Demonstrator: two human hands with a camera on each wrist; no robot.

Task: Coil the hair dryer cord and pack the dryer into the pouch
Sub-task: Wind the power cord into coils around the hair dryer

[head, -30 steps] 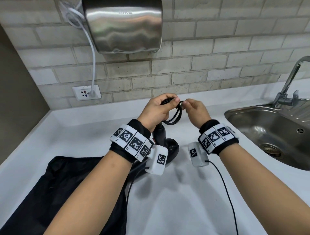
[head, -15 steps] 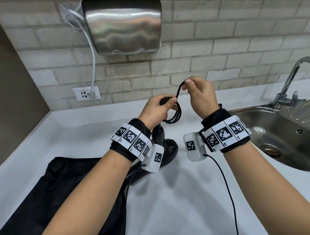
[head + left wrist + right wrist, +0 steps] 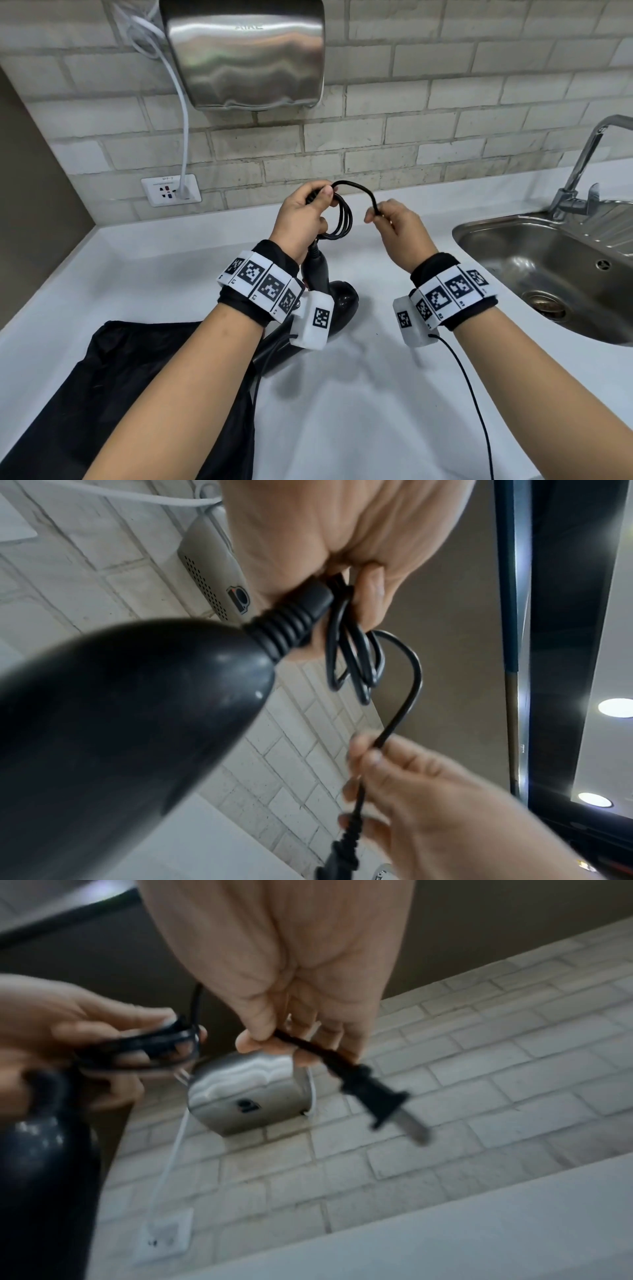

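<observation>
**Cord nearly coiled, plug end in your right hand**

Your left hand [image 3: 301, 222] is raised above the white counter [image 3: 359, 394], fingers curled round a bundle of black cord [image 3: 344, 219] loops, with the thumb pressing them down at the top. The same hand holds the cord's ribbed strain relief, so the black hair dryer [image 3: 329, 291] hangs beneath it by its handle, body low over the counter.

One short arc of cord runs from the bundle across to your right hand [image 3: 397, 228], held well apart from the left at about the same height. There your thumb and forefinger pinch the cord just behind the plug [image 3: 377, 1093]; the other fingers are loosely curled beside it. In the right wrist view the plug sticks out past your fingers, its metal prongs pointing away from the hand.

The black pouch [image 3: 120, 394] lies flat on the counter, near left, under your left forearm. A steel sink [image 3: 548, 274] sits to your right, and a hand dryer [image 3: 243, 51] hangs on the brick wall.
</observation>
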